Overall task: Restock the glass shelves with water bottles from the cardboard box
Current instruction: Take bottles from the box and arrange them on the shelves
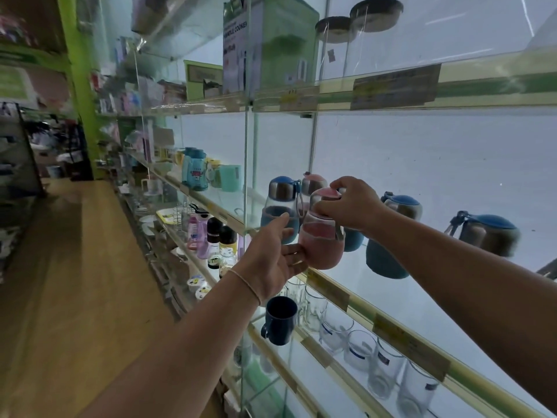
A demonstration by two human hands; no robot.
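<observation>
A pink water bottle with a steel collar and pink cap hangs at the front edge of the middle glass shelf. My right hand grips its neck from above. My left hand is open, fingers touching the bottle's lower left side. Behind it on the shelf stand a blue-sleeved bottle and another pink-capped bottle. To the right stand two more blue bottles. The cardboard box is out of view.
A vertical glass divider rises just left of the bottles. The shelf below holds a dark blue mug and several clear glasses. The shelf above carries a green carton and glass jars. A wooden floor lies left.
</observation>
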